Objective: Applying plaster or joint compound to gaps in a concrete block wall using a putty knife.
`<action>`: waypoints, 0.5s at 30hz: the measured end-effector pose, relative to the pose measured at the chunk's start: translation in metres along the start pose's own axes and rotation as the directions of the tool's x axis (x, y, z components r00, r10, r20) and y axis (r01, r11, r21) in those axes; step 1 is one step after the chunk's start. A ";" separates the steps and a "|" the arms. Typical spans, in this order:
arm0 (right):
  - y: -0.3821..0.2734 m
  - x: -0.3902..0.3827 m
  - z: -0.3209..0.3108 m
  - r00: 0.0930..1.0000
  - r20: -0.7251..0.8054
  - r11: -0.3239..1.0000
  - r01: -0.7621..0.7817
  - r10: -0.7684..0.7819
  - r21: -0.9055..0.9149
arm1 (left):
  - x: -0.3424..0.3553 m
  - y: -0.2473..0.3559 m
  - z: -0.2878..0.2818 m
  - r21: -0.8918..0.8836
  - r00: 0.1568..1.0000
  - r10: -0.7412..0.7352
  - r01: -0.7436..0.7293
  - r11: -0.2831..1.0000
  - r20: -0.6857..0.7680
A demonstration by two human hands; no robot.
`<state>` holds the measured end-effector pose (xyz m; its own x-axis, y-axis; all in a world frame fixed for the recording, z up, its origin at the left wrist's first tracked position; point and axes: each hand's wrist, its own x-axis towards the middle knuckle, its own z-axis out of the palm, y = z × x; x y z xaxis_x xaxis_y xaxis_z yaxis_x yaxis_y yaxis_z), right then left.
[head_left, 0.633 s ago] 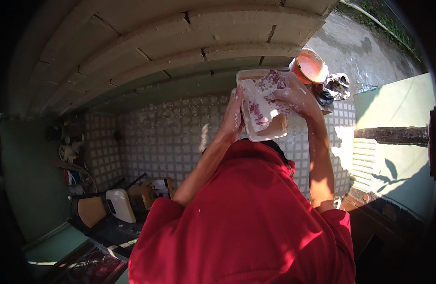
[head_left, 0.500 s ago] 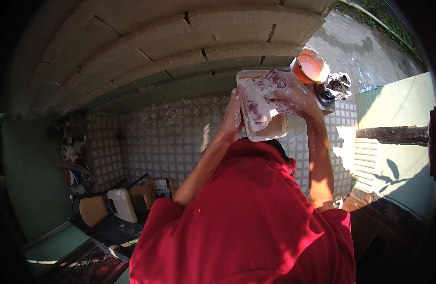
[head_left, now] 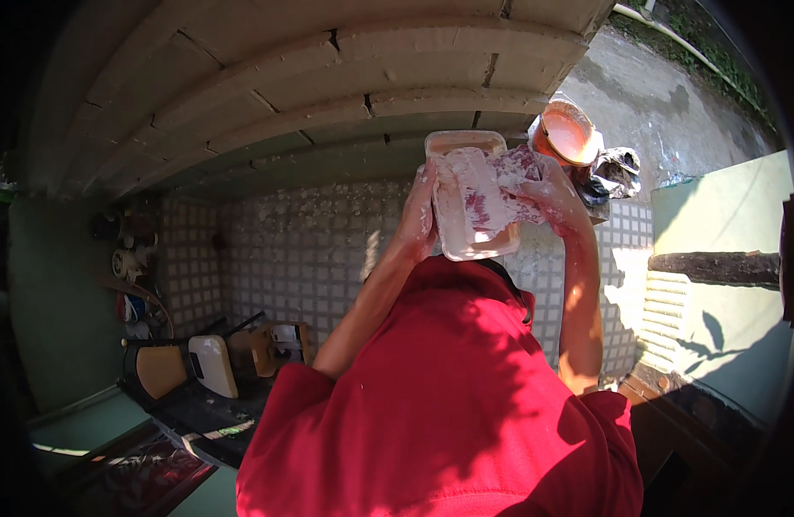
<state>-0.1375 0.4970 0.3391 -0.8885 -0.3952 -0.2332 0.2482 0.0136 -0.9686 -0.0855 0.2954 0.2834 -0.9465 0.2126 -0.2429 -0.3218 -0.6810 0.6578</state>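
My left hand (head_left: 420, 213) grips the left side of a shallow white rectangular tray (head_left: 449, 237), its fingers partly hidden at the rim. A crumpled cloth (head_left: 478, 191), reddish and thickly smeared with white paste, lies across the tray's middle and hangs over its right side. My right hand (head_left: 555, 196) is closed on the right end of that cloth, just beside the tray. White smears cover both hands.
In front rises a wall of pale horizontal boards (head_left: 423, 69). An orange bucket (head_left: 567, 133) of pale liquid stands far right, beside a dark and white crumpled bag (head_left: 617, 172). Chairs (head_left: 212, 366) and a cardboard box (head_left: 263, 349) are at the lower left, over tiled floor (head_left: 302, 250).
My right hand has moved slightly right and nearer, drawing the cloth with it. More of the tray's far end now shows. My left hand keeps its hold on the tray.
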 end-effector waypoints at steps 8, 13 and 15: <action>-0.014 -0.011 -0.057 0.959 -0.102 0.878 0.195 -0.264 -0.436 | 0.025 -0.028 0.043 -0.025 0.997 0.055 -0.054 0.998 0.052; 0.001 -0.003 -0.091 0.963 0.001 0.881 0.245 -0.268 -0.404 | 0.043 -0.058 0.062 0.026 1.000 0.027 -0.028 0.999 0.012; 0.006 -0.001 -0.099 0.953 -0.010 0.857 0.268 -0.304 -0.440 | 0.048 -0.069 0.067 0.041 0.999 0.026 -0.024 0.999 -0.045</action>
<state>-0.1739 0.5885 0.3253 -0.9257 -0.3716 0.0710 -0.1957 0.3098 -0.9304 -0.1110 0.3995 0.2745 -0.9524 0.1628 -0.2576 -0.2995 -0.6566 0.6922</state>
